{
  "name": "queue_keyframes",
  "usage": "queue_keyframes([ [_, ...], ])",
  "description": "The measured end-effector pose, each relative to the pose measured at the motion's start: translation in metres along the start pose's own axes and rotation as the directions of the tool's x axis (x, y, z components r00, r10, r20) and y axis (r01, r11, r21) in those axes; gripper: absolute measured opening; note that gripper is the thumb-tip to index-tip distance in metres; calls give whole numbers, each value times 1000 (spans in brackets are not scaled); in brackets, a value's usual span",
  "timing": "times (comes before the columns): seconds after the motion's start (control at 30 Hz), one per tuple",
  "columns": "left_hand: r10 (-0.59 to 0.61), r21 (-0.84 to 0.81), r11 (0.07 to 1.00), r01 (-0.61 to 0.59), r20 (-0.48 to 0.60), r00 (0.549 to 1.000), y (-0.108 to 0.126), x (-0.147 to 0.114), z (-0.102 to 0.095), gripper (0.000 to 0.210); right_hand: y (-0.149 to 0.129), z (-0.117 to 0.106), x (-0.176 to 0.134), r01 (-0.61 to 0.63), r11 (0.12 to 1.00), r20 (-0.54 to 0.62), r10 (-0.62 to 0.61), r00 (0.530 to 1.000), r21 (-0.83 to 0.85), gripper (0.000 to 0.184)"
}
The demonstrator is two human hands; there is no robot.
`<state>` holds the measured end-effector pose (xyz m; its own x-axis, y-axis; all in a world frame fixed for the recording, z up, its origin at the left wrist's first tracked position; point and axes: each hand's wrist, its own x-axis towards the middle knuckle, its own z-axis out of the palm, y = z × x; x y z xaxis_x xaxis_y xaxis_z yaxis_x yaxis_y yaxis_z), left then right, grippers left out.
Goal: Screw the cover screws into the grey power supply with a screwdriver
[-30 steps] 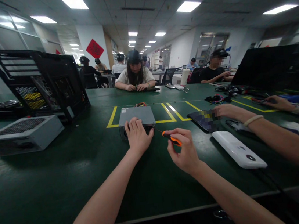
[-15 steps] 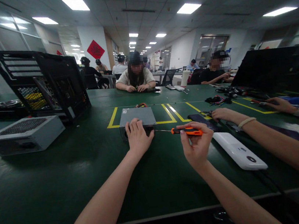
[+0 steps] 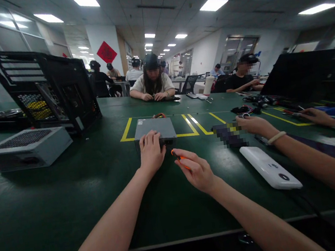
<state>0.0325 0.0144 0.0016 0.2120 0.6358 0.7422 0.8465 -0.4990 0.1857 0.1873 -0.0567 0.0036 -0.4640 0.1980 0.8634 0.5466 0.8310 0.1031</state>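
Observation:
A grey metal computer power supply [image 3: 163,125] lies in front of me, with coloured wires coming out at its back. My left hand [image 3: 150,155] grips its near left part, fingers over the top and thumb toward the near side. Closed around an orange and black screwdriver [image 3: 174,153], my right hand [image 3: 196,172] is just right of the power supply's near side. Fingers cover most of the handle. I cannot make out the blade or whether it touches the unit.
A second power supply [image 3: 27,147] and an open black computer case [image 3: 53,91] stand at left. On the right are a white device [image 3: 270,167], cables [image 3: 246,110] and co-workers' hands [image 3: 256,125]. Yellow tape [image 3: 196,123] marks the green table [image 3: 105,217]. Another person sits opposite.
My right hand has moved left, bringing the screwdriver close to the power supply and turning its handle toward the unit. My left hand stays on the unit, its thumb drawn in closer to the fingers.

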Motion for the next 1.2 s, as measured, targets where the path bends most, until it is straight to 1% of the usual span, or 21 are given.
queue_keyframes([
  [0.2, -1, -6, 1000, 1, -2, 1000, 0, 0, -1, 35, 2, 2, -2, 22, 1000, 46, -21, 999, -17, 48],
  [0.4, -5, -2, 1000, 5, 5, 1000, 1, 0, -2, 35, 0, 1, -1, 34, 998, 52, -32, 998, -47, 38],
  [0.57, -10, -7, 1000, 10, 7, 1000, -1, 0, -1, 35, 0, 1, -2, 18, 999, 84, -14, 996, -50, 31],
  [0.73, -7, -11, 1000, 8, 15, 1000, -1, 0, -2, 32, 1, 2, -3, -1, 999, 83, 4, 997, -40, 35],
  [0.9, -12, -20, 1000, 12, 16, 1000, -1, 1, -3, 32, 0, 1, -3, 5, 1000, 77, -3, 997, -29, 39],
  [1.0, -19, -20, 1000, 19, 22, 1000, -1, 1, -3, 33, -5, -3, 1, -32, 999, 23, 33, 999, -30, 34],
  [1.07, -12, -16, 1000, 13, 30, 999, -1, 1, -4, 34, -9, -8, 6, -110, 993, -54, 108, 993, -34, 30],
  [1.13, -2, -15, 1000, 3, 33, 999, -2, 0, -5, 35, -12, -14, 11, -200, 980, -167, 195, 967, -18, 29],
  [1.2, -3, -15, 1000, 3, 29, 1000, -2, 0, -5, 35, -11, -19, 15, -269, 962, -292, 267, 918, 35, 32],
])
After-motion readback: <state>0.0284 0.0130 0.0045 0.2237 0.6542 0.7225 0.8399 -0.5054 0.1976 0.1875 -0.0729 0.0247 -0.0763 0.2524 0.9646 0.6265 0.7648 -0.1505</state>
